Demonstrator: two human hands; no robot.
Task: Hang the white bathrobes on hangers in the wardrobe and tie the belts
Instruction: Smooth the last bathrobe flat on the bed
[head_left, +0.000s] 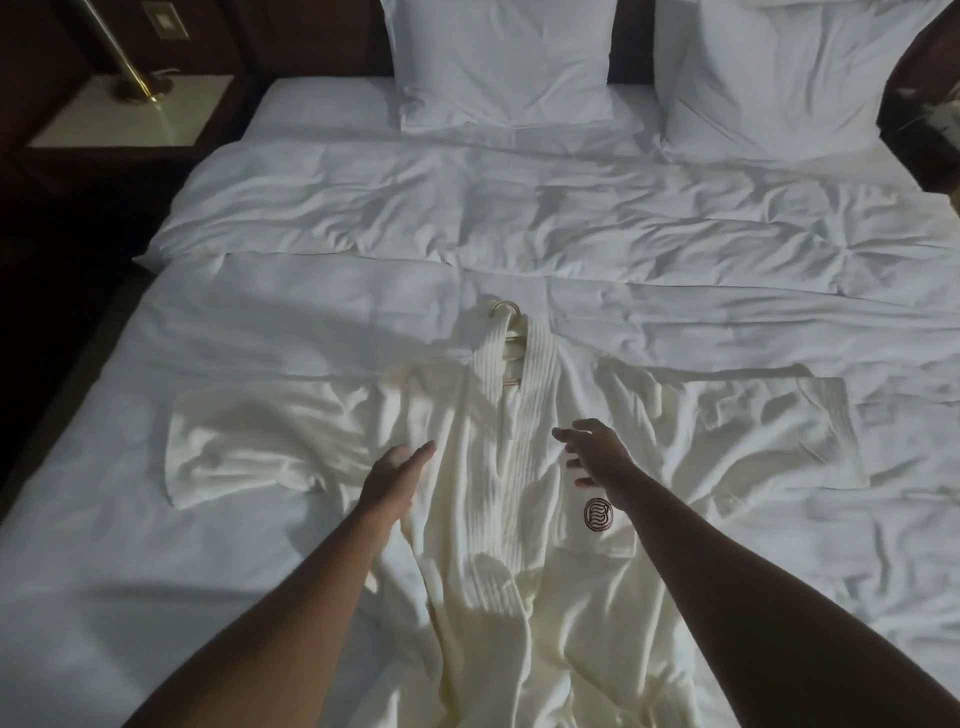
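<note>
Neither hand holds anything right now. The left hand (395, 475) is flat with straight fingers, down at the cloth or just above it; I cannot tell if it touches. The right hand (592, 457) is open too, with its fingers spread and a little bent, hanging over the cloth. Between the two hands runs the ribbed collar band of the soft, cream-white bathrobe (498, 519), which lies face up and spread flat on the bed. Just below the right hand there is a round dark red logo (599, 514) on the chest of the robe. Past the fingertips of both hands, up at the neck of the robe, a pale wooden hanger with a gold metal hook (506, 332) peeks out of the collar, so the hanger looks like it is already inside the robe. The short sleeves stretch out to the far side of each hand. I cannot see a belt, so I think the tying is not done yet. The robe is on the big white rumpled bed (675, 234), not in a wardrobe, so hanging it up is left to do. No second robe shows. Far beyond the hands are two plump white pillows (504, 62).
</note>
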